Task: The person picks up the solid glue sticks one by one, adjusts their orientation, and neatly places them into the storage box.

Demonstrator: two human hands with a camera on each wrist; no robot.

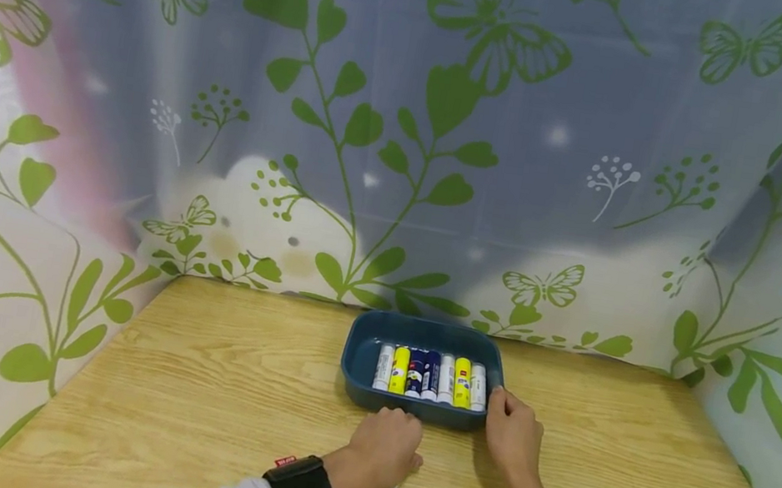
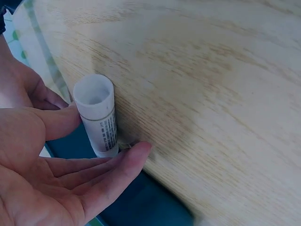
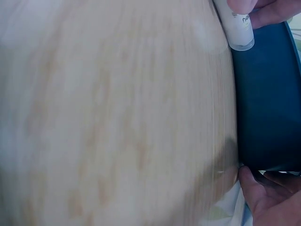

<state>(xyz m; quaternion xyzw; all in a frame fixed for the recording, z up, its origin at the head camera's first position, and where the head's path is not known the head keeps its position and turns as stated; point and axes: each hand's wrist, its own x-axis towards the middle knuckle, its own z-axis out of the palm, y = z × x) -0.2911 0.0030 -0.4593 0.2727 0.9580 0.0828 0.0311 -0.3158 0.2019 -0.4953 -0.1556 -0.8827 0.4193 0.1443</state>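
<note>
In the head view a dark blue tray [image 1: 368, 399] stands on the wooden table, with several glue sticks [image 1: 399, 370] lying side by side in it. Their bodies are white, yellow and dark blue. My left hand [image 1: 385, 446] is just in front of the tray and holds a white glue stick [image 2: 104, 134] between thumb and fingers. In the left wrist view its hollow round end faces the camera; the head view mostly hides it behind the hand. At the tray's right end my right hand [image 1: 514, 435] grips the wall, thumb [image 3: 249, 186] against its corner.
A wooden table [image 1: 207, 360] extends to both sides of the tray. Behind it hangs a curtain [image 1: 523, 171] printed with leaves and butterflies, which also runs along the left and right sides. The tray's far side is close to the curtain.
</note>
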